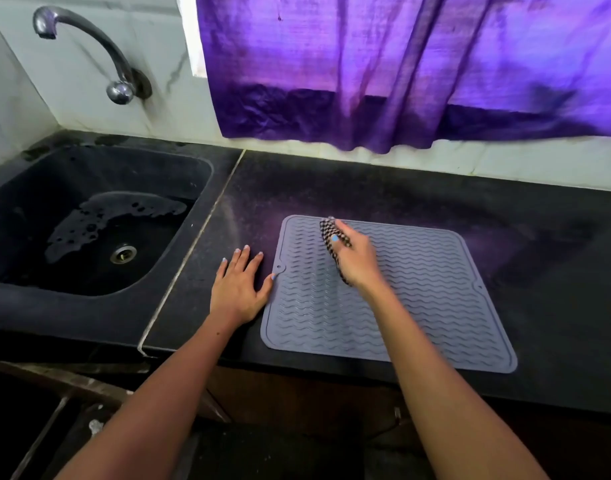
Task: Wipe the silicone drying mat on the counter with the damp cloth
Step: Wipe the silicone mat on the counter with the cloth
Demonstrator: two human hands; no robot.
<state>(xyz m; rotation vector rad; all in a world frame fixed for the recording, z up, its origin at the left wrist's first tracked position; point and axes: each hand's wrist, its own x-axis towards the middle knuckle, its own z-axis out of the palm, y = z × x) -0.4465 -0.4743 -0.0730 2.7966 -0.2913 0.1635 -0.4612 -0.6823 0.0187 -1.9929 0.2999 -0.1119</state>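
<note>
While left hand [236,289] lies flat on counter [539,237], right hand [354,259] grips cloth [328,228] on mat [418,306]

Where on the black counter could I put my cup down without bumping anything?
Bare counter lies behind the mat, below the purple curtain, and right of the mat. It is crowded between sink and mat, where the left hand rests, and on the mat, where the right hand holds the cloth.

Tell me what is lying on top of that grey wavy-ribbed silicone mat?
On the grey silicone mat, the right hand grips a black-and-white checked cloth near its far left corner. The left hand rests on the black counter beside it. Whatever lies beneath hand and cloth is hidden.
</note>
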